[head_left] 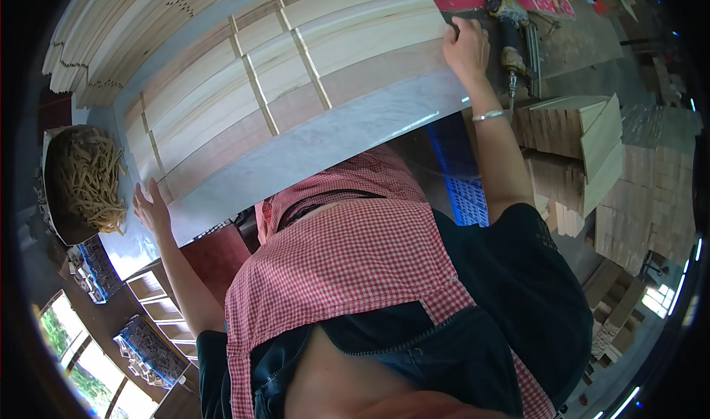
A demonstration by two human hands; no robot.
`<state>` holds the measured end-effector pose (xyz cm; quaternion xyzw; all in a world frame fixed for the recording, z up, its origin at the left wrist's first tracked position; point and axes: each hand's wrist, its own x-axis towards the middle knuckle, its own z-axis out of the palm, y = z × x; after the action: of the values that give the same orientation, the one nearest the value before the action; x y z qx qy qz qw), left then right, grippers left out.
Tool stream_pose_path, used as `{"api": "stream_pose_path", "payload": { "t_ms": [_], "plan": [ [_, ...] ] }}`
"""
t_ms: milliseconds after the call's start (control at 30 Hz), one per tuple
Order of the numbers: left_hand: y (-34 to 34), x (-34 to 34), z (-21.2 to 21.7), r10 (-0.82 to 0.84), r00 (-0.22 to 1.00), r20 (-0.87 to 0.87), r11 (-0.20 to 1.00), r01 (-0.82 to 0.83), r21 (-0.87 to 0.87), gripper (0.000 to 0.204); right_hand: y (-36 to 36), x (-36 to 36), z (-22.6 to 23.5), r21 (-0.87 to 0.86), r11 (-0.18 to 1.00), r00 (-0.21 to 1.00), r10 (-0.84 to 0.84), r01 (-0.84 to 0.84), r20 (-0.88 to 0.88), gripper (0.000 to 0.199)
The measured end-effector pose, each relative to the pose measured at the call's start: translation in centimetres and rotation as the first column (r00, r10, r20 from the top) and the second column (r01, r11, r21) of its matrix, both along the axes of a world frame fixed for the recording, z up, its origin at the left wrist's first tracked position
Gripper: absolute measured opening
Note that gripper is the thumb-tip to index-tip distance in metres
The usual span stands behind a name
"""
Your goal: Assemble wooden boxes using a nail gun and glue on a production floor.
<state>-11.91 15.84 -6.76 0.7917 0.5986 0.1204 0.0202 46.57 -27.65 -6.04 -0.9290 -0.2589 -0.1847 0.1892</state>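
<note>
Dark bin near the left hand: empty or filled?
Filled, at least at the top: a tangled heap of tan strips covers most of the visible inside of the bin. Depth: cannot tell.

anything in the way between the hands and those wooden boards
Nothing visible: the right hand is at the right end of the wooden boards, the left hand by their near left corner. The thin strips lie across them.

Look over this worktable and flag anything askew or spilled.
Two things, mildly. The thin pale strips lie unevenly spaced across the boards: two close together, one far left. The tan bands in the dark bin are tangled, some seemingly overhanging its rim.
</note>
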Motion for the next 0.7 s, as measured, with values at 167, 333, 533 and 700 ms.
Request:
{"api": "stream_pose_path", "payload": {
  "t_ms": [167,333,533,700],
  "plan": [
    [5.4,1.4,-2.1,0.012,1.0,0.022,0.997,-0.01,-0.077,0.068,2.9,1.5,-0.9,-0.005,1.0,0.999,-0.025,0.025,-0.036,0.022],
    [4.3,3.8,-2.0,0.001,1.0,-0.027,1.0,-0.002,-0.013,0.064,3.5,1.8,-1.8,0.013,0.999,0.999,-0.04,0.04,0.027,0.021],
    [8.2,3.8,-1.6,-0.077,0.997,0.0,0.988,0.076,0.136,0.06,6.1,2.6,0.7,-0.047,0.993,0.994,-0.111,0.11,-0.004,0.024],
    [9.8,8.5,-0.2,-0.001,0.982,-0.189,1.0,-0.002,-0.014,0.062,8.7,3.6,0.6,-0.031,0.993,0.988,-0.115,0.112,-0.104,0.028]
  ]
}}
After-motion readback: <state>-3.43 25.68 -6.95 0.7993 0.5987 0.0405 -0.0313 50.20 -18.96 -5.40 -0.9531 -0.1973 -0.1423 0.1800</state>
